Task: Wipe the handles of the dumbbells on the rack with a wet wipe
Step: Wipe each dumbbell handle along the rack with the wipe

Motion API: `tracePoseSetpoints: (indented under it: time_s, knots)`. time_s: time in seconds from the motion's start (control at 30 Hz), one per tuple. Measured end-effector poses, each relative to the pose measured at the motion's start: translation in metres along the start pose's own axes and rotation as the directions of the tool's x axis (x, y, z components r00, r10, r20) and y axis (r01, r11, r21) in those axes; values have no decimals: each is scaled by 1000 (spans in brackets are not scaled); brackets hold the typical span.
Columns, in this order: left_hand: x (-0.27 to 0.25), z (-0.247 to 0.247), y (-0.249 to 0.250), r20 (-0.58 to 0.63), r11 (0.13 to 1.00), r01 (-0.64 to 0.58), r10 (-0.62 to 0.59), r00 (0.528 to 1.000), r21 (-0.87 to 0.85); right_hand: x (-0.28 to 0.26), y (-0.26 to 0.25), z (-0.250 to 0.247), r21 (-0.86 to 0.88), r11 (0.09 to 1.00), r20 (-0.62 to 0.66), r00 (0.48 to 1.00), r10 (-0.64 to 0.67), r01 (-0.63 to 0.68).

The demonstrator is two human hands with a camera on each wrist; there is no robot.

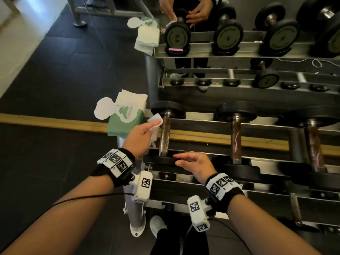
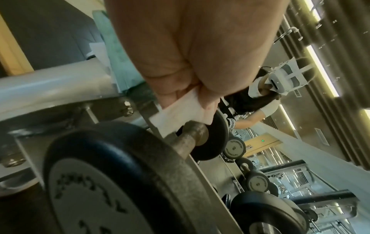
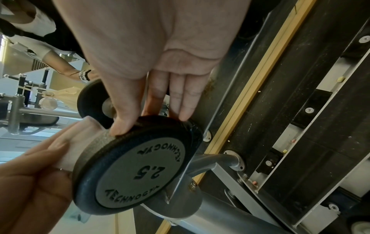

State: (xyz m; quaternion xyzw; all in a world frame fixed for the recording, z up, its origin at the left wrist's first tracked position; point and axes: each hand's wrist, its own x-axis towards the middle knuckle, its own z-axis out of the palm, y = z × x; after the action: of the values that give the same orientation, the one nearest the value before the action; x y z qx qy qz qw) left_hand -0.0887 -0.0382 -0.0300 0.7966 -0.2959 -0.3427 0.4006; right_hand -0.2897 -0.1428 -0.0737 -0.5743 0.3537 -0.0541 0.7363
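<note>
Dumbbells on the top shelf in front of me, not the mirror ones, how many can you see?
3: the left dumbbell beside the wet wipe, the middle dumbbell, and the right dumbbell near the frame edge. More may lie beyond that edge.

Mirror (image 1: 239, 19) behind; perhaps a shoe (image 1: 157, 225) below.

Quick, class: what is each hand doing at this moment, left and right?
Left hand: closed on the wet wipe, beside the dumbbell handle.
Right hand: open, straight fingers resting on the near weight plate, gripping nothing.
</note>
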Motion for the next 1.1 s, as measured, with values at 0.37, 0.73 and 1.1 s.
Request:
tracePoseSetpoints:
  time_s: [0.37,0.73,1.1]
  knots:
    - [-11,27,-17,153,987,-43,20,988,152,0,1,4,-57,998,-33,999,14,-16]
    - [-34,20,9,109,960,73,-105,988,269,-21,-47,-24,-348,937,1,999,32,-29]
    - [-29,111,79,-63,992,-3,11,998,124,-84,-54,-156,-650,755,-120,971,-209,83]
